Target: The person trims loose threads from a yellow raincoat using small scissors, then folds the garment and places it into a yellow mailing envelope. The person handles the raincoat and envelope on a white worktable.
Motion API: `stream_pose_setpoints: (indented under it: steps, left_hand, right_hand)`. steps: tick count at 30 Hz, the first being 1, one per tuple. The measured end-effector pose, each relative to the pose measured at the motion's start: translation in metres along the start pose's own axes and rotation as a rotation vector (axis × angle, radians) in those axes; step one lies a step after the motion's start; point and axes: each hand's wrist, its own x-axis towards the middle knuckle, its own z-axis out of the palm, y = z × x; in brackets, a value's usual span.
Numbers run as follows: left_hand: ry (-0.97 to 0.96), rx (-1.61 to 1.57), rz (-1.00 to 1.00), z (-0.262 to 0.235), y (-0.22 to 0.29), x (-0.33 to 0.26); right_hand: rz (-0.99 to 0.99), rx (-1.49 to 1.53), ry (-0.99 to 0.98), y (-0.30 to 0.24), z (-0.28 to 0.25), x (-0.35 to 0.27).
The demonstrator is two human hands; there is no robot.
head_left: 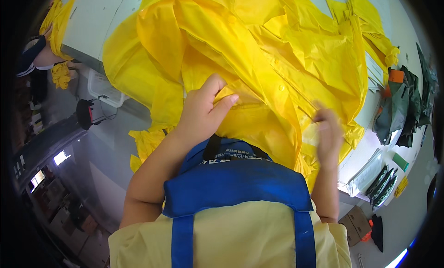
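Other person's arm [45, 58]: at the far left, by a yellow piece of cloth [59, 27] that hangs over the edge.
White basket [102, 88]: low down, just past the tabletop [95, 25], near the big cloth's left side.
Left hand [203, 108]: its thumb and pointing finger pinch a bit of yellow cloth near the middle.
Big yellow cloth [323, 55]: on the tabletop, right in front of the person, all bunched up. Its near part hangs down by the person's belly.
Which way it points: a strip with round snaps slants from the top left down to the bottom right. The far end runs out of view, so I cannot tell its whole long way.
Blue apron [236, 187]: on the person, below the cloth.
Right hand [329, 136]: blurry, fingers bent, over the cloth's right side. I cannot tell if they grip it.
Dark green cloths [393, 110]: in a pile to the right.
Dark flat packs [383, 187]: nearer the person than that pile.
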Motion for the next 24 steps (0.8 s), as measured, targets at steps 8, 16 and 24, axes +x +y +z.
stream_pose_setpoints:
  steps: [8,16,24]
  left_hand:
    - [-0.055,-0.126,-0.019,-0.002,-0.002,0.008]
    - [-0.036,-0.17,0.061,-0.001,-0.013,0.008]
    - [-0.011,-0.24,0.082,-0.003,-0.017,0.005]
  right_hand:
    - [-0.047,-0.177,-0.067,-0.056,0.052,0.008]
    - [-0.19,-0.227,-0.076,-0.063,0.055,0.023]
    - [-0.137,-0.225,-0.101,-0.057,0.044,0.016]
